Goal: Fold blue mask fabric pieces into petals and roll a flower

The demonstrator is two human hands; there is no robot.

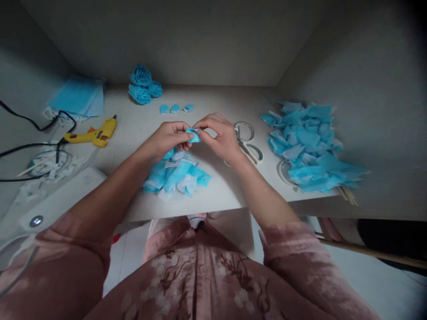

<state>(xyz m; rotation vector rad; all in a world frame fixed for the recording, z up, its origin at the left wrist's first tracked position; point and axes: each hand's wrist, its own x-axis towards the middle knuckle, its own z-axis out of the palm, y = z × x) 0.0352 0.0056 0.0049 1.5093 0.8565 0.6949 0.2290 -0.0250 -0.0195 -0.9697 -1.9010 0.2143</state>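
Note:
Between my two hands is a small piece of blue mask fabric [193,135], pinched at both ends above the desk. My left hand [172,136] grips its left side with thumb and fingers. At its right edge, my right hand [218,133] pinches it with thumb and forefinger. Below my hands lies a loose heap of cut blue and white fabric pieces [183,175]. Just beyond them sit three small folded petals [175,108] in a row. Scissors with white handles [250,149] rest right beside my right wrist.
Blue fabric roses [140,75] stand at the back. Stacked face masks [77,95], a yellow glue gun [96,133], black cables and a white power box [66,195] occupy the left. A big pile of blue fabric pieces [307,138] and a tape roll [285,173] lie right.

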